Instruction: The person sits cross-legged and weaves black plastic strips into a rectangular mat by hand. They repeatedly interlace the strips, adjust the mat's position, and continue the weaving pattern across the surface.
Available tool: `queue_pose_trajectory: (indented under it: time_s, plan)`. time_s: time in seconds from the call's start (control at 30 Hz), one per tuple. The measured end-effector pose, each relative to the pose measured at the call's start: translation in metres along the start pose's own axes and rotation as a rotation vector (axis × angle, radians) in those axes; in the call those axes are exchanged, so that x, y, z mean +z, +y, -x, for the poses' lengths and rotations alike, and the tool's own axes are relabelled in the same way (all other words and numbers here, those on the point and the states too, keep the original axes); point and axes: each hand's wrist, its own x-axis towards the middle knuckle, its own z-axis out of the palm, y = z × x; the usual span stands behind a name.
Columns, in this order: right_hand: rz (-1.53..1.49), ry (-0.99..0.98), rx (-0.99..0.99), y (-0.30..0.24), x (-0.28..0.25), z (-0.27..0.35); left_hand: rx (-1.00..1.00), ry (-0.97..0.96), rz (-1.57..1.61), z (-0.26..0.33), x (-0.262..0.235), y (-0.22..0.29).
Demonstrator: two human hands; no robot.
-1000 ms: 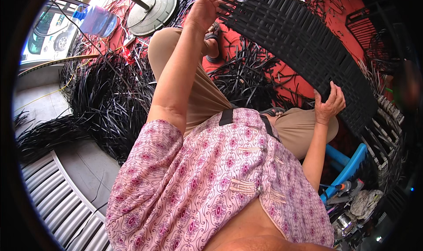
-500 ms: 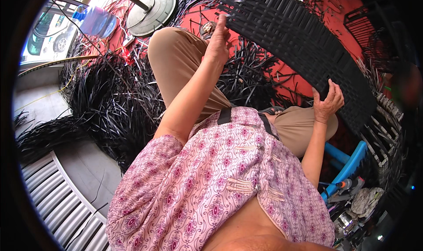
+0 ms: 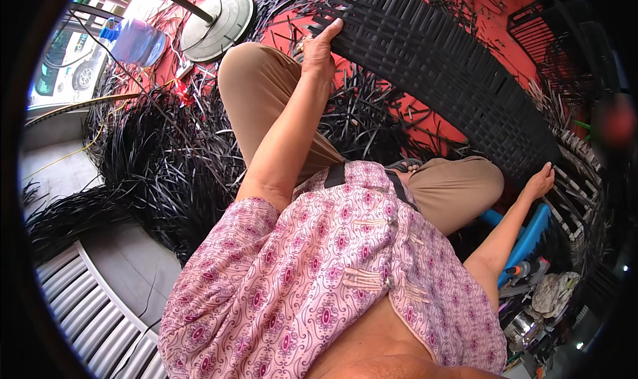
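I see left hand [image 3: 320, 52] gripping the black woven panel [image 3: 438, 66] at its near edge, right hand [image 3: 539, 181] fingers pressed on its far end, loose black strips [image 3: 153, 159] beside.

woven panel top end: the black woven panel [image 3: 438, 66] runs up past the picture's upper edge, so its far end is cut off.
left hand grip: the left hand [image 3: 320, 50] lies on the panel's near edge; its fingertips curl behind the weave, unseen.
right hand grip: the right hand [image 3: 541, 179] sits at the panel's lower end; whether it grips or only touches cannot be told.
clutter below the panel's lower end: small tools [image 3: 531, 306], blurred and dark.
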Motion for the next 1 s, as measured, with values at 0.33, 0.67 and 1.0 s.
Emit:
queue_pose_trajectory:
  time_s: [0.33,0.67,1.0]
  plan:
    - [-0.811,-0.200,0.578,-0.019,0.000,-0.031,0.049,0.025,0.073,-0.015,-0.002,0.010]
    - [-0.935,-0.088,0.444,-0.117,0.011,0.067,0.065,0.000,-0.031,-0.141,-0.079,0.114]
    - [-1.062,-0.169,0.344,-0.146,-0.005,0.143,-0.142,0.828,-1.454,-0.126,-0.071,0.200]
